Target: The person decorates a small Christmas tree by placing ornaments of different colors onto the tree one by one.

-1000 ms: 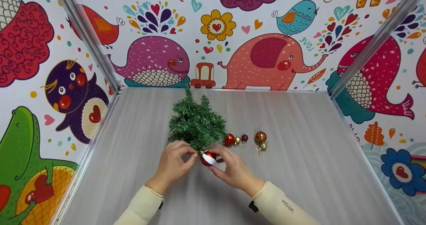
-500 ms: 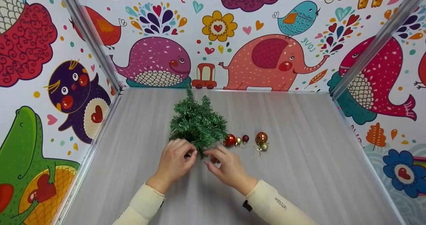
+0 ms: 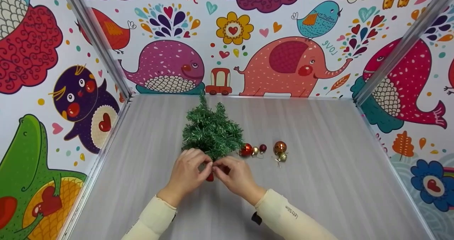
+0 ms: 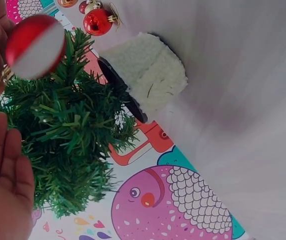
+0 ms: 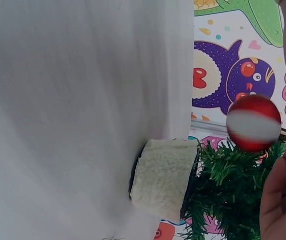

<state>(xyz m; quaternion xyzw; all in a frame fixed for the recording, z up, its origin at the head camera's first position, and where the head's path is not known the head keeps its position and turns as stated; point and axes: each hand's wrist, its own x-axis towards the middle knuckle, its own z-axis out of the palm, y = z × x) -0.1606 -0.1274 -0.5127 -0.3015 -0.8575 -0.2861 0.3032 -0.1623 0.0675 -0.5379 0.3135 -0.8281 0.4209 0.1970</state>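
A red Christmas bauble with a white band (image 5: 254, 123) hangs by its gold cord under my fingertips, mostly hidden in the head view. My left hand (image 3: 189, 169) and right hand (image 3: 236, 174) meet there, thumb and forefinger of each pinching at the cord. Which strand each holds is too small to tell. Just beyond them is a small green artificial Christmas tree (image 3: 212, 130). Its white fleecy base (image 4: 147, 75) shows in both wrist views and stands on the table. The bauble appears in front of the branches in the left wrist view (image 4: 35, 46).
To the right of the tree lie a red bauble (image 3: 246, 150), a small gold one (image 3: 255, 150) and a dark red one (image 3: 263, 147). Farther right are an orange-copper bauble (image 3: 280, 147) and a gold one (image 3: 282, 157). Cartoon-printed walls (image 3: 227, 73) enclose the grey table (image 3: 319, 197).
My right hand has let go of the bauble's ball and moved left to the cord beside my left fingertips. The bauble now hangs below both hands. My left hand has hardly moved.
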